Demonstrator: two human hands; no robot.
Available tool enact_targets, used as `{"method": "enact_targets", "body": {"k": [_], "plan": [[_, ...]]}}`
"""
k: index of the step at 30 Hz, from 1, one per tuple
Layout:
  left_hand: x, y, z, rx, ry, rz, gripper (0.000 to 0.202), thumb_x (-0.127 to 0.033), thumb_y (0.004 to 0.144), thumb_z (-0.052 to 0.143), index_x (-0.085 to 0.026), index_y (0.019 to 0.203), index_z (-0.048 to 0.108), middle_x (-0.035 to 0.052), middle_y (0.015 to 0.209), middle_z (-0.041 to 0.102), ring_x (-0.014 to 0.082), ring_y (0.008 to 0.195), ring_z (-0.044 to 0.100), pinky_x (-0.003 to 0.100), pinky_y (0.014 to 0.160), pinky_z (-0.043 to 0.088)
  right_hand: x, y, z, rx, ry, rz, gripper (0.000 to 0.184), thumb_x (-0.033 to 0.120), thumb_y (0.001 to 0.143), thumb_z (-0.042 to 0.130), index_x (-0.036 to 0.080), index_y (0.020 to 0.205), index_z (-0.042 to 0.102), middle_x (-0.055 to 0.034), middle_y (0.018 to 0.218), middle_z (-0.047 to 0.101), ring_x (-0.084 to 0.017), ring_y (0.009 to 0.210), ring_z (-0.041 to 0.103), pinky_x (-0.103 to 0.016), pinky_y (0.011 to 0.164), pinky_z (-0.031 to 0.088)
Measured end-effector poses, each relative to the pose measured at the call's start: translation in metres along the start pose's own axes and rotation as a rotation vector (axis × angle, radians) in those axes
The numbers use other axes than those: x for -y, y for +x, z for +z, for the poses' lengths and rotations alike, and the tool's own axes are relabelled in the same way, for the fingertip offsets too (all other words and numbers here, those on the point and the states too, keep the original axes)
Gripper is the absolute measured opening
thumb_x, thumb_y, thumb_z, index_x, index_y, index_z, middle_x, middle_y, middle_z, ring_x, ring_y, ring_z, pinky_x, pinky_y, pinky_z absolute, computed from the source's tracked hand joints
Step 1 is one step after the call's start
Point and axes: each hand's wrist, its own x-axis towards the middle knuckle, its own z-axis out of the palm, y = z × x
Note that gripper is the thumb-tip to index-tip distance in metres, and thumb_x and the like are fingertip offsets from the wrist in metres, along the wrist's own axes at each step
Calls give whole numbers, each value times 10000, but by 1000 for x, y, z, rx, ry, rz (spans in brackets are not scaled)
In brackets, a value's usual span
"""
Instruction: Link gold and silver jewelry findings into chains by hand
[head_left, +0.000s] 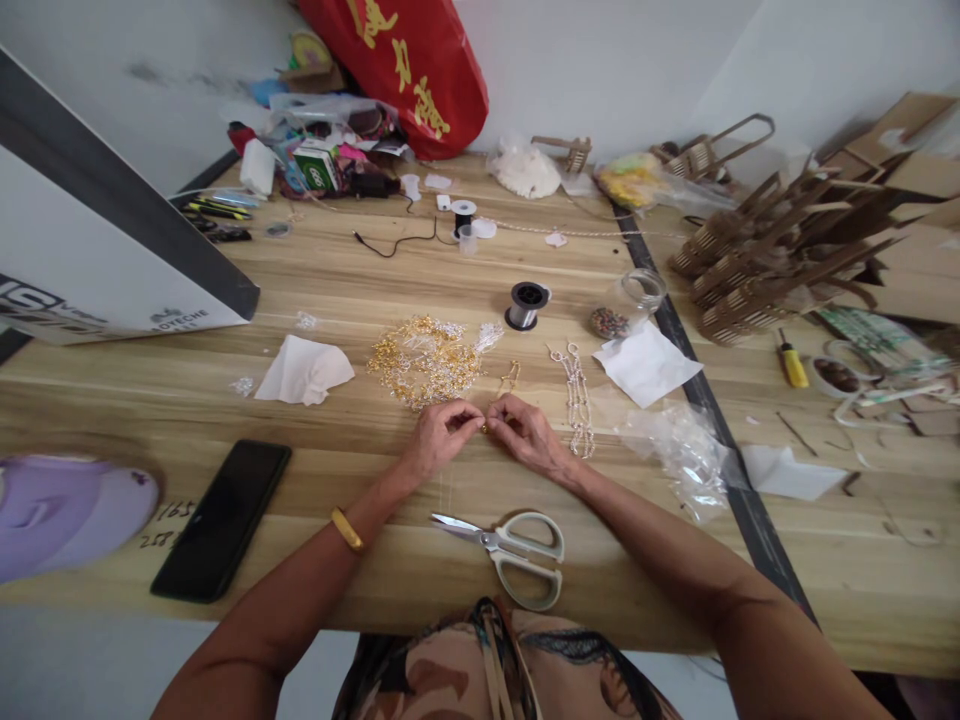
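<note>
My left hand (441,438) and my right hand (527,432) meet fingertip to fingertip above the table, both closed in a pinch. Between them shows a bit of a gold beaded chain (513,375), whose other part lies just beyond my right fingers. A faint thin thread hangs below my left hand. Past the hands lies a tangled heap of gold and silver beaded chains (424,362). Silver beaded strands (577,400) stretch out to the right of my right hand. Nearer my body, scissors (489,541) with pale handles lie partly open.
A spool of wire (525,305) stands beyond the hands, near a glass jar (637,295) of dark beads. White paper (304,370), a black phone (221,520) and a purple object (75,510) lie left. Plastic bags (686,455) and small woven baskets (739,255) occupy the right.
</note>
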Motion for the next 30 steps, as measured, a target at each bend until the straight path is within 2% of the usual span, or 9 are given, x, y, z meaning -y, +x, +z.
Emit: {"method": "enact_targets", "body": {"k": [9,16,25,30], "plan": [[-2,1,-3,-32,-19,-27,141,-238,789,569,-154,710,650,13,661,652,127,621,571,224,608,430,2,0,1,-30,29,5,179,315,875,506,151,837,567,-5,723,516,-100,622,459,-213,546,363],[4,2,-4,-76,41,-39,135,-213,777,556,-153,669,611,5,633,622,116,594,542,222,594,414,2,0,1,-42,6,-9,158,294,871,506,155,824,564,-7,721,522,-102,622,467,-212,540,363],[5,3,-8,-189,77,-70,117,-198,759,530,-163,652,562,-4,617,576,111,570,520,216,559,409,1,-1,0,8,-59,-60,142,276,878,491,160,814,542,1,698,497,-100,585,435,-217,523,341],[6,4,-10,-192,47,-119,123,-212,754,531,-164,641,546,-9,598,559,111,558,506,218,551,402,-1,0,-1,45,-118,-118,161,281,888,478,161,799,538,-4,694,505,-110,606,447,-230,567,358]]}}
